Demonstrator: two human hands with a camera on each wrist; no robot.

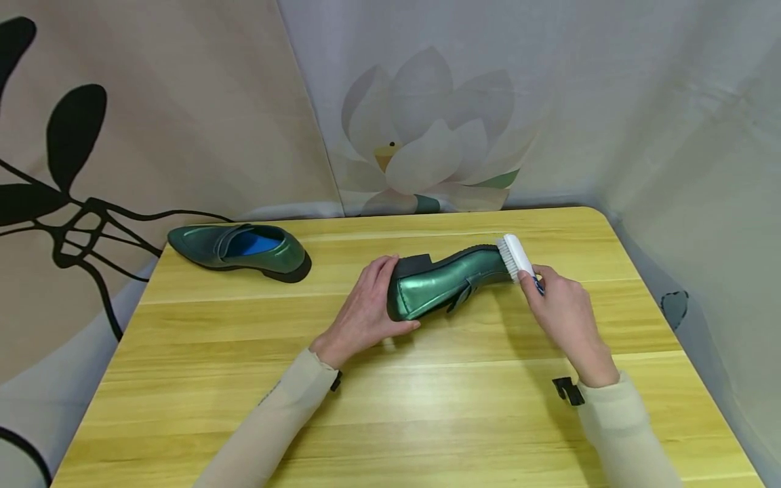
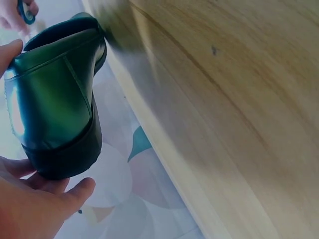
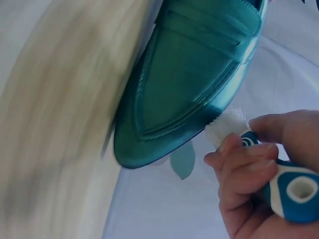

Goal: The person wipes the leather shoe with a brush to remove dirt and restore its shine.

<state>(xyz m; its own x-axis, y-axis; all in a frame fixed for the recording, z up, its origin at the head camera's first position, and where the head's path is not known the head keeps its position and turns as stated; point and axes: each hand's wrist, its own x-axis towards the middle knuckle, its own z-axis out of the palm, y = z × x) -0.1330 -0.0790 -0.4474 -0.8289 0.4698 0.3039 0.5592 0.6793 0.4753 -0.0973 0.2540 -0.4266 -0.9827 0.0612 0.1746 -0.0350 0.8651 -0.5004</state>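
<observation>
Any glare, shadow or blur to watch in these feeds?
Head: sheen on the held shoe, pale glare on the tabletop, soft shadow beside the right hand; left wrist: white glare on the shoe's left edge, right hand hazy; right wrist: tabletop blurred, highlight on the shoe near the brush.

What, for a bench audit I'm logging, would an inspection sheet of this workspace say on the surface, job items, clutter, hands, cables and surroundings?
Surface: wood-grain table, light-coloured.
Job items: green shoe, held tilted on its side; matching shoe, upright near the table's far left corner; blue-and-white brush, bristles at the held shoe's toe end.
Clutter: nothing seen.
Hands: left hand grips the green shoe's heel end; right hand holds the brush.
Cables: nothing seen.
Surroundings: fabric backdrop with a large pale flower print.
</observation>
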